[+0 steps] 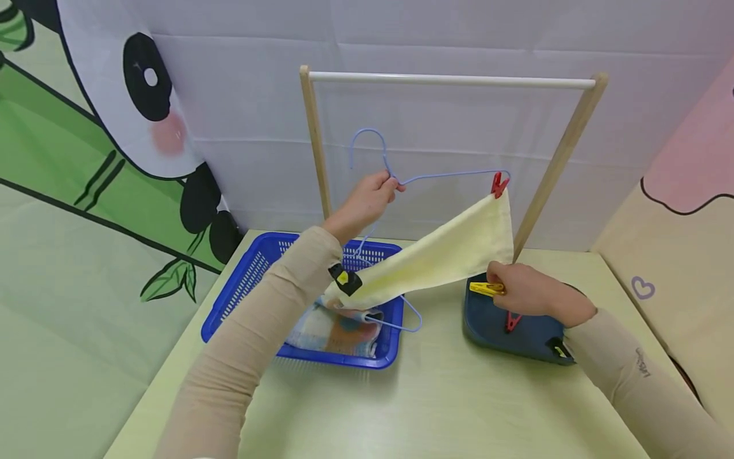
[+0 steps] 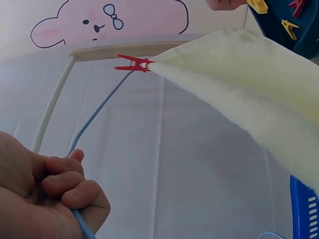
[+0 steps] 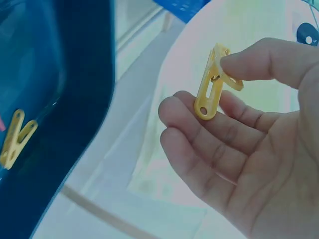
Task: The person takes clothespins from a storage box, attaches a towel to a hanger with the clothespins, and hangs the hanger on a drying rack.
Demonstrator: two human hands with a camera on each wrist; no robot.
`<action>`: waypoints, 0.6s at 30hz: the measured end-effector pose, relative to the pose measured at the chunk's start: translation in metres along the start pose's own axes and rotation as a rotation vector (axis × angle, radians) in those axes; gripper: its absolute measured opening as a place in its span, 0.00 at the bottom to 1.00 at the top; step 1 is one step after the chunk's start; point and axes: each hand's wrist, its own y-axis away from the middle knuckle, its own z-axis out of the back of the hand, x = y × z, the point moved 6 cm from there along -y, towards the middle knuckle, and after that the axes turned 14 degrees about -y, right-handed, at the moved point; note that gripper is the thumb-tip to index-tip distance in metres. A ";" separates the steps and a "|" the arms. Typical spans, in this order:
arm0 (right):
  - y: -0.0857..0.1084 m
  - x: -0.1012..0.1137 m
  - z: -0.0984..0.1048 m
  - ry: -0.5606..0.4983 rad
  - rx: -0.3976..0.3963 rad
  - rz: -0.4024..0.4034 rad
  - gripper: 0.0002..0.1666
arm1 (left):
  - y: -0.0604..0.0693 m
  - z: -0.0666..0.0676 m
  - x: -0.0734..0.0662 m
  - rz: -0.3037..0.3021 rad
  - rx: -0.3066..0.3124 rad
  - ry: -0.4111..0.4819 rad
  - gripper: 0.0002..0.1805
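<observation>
Left hand (image 1: 367, 201): fingers curled round the neck of a blue hanger (image 1: 453, 174), gripping it, hook upward. Hanger held in the air in front of the rack (image 1: 453, 79), below its white bar and between its wooden posts.

Yellow cloth (image 1: 441, 255): one corner fastened to the hanger's right end by a red clothespin (image 1: 499, 185); remainder slopes down leftward over the basket.

Right hand (image 1: 530, 293): thumb and fingers pinch a yellow clothespin (image 1: 486, 289), remaining fingers loosely bent; positioned above the tray, near the cloth's lower right corner.

Dark blue tray (image 1: 487, 326): on the worktop (image 1: 321, 414), at right; contains loose clothespins, a red one (image 1: 512, 322) and a yellow one (image 3: 17, 139) among them.

Blue basket (image 1: 344, 360): on the worktop, left of the tray; contains a printed cloth (image 1: 338, 335). Blue wire extends over its right rim; whether part of the held hanger, cannot tell.
</observation>
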 end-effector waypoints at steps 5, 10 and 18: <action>-0.003 0.016 -0.001 -0.026 -0.024 0.054 0.11 | -0.001 -0.002 -0.003 -0.003 -0.016 0.010 0.16; -0.006 0.025 -0.003 0.025 -0.077 0.125 0.11 | -0.003 -0.004 -0.006 -0.004 -0.027 0.015 0.17; -0.007 0.045 -0.005 0.084 -0.143 0.197 0.13 | -0.003 -0.006 -0.005 0.011 -0.032 0.018 0.16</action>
